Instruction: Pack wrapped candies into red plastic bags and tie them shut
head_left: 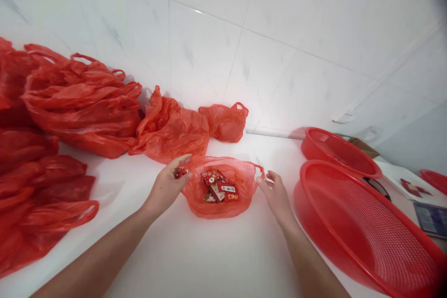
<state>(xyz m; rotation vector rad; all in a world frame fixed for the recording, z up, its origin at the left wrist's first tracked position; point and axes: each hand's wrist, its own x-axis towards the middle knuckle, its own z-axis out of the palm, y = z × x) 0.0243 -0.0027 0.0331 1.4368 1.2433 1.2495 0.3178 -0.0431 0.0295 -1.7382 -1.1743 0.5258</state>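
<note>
A red plastic bag sits on the white table with its mouth spread wide. Inside lie several small printed packets, mostly red, with some white and dark parts. At the bag's left rim, my left hand has thumb and fingers around the handle, index finger stretched along the edge. My right hand is at the opposite side, with thumb and fingertips closed about the right handle.
Bunched red bags line the wall and fill the left side. One small bag stands behind the open one. Large red plastic baskets stand at the right, beside a white sheet with red pieces on it.
</note>
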